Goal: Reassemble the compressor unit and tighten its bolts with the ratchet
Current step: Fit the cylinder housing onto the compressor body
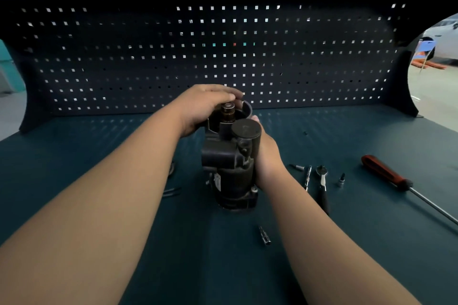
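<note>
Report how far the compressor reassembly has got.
Done: the compressor unit stands upright on the workbench, its lower body looking assembled. In hand: the left hand grips the open top housing around a brass-coloured shaft, while the right hand holds the unit's side. Left: bolting up. The ratchet, a long bolt and a small socket lie untouched to the right.

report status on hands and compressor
Left hand grips top of compressor unit, right hand holds its side. Unit upright on bench. Untouched ratchet lies to the right, nothing in the way.
</note>
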Demonstrator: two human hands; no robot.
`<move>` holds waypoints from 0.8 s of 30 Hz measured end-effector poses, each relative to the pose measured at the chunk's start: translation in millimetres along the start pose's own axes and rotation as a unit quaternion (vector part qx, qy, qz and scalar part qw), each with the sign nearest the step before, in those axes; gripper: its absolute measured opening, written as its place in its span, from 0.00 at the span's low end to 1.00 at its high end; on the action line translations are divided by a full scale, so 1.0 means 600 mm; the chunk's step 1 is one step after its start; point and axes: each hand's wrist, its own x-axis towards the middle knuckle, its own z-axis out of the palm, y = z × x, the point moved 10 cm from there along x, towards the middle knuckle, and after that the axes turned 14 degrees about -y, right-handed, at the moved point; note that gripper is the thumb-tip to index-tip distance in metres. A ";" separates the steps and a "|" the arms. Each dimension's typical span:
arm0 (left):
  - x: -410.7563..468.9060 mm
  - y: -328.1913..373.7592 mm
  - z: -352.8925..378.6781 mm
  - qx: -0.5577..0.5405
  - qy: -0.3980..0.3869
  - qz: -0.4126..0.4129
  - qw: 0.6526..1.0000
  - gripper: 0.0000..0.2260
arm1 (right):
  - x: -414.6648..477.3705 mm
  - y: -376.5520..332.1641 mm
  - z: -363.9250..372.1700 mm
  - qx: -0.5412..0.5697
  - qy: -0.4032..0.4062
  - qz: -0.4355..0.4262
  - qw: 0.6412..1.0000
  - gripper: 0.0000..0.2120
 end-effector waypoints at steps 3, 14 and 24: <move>-0.001 -0.011 -0.004 -0.087 0.040 0.006 0.995 0.10 | -0.012 -0.005 -0.014 0.005 0.030 -0.011 0.999 0.28; -0.019 -0.032 -0.006 -0.186 0.152 0.068 0.968 0.20 | -0.121 -0.019 0.006 -0.195 -0.067 -0.161 0.965 0.29; -0.107 -0.065 0.028 -0.065 0.229 0.068 0.969 0.24 | -0.153 -0.022 0.027 -0.231 -0.002 -0.183 0.956 0.18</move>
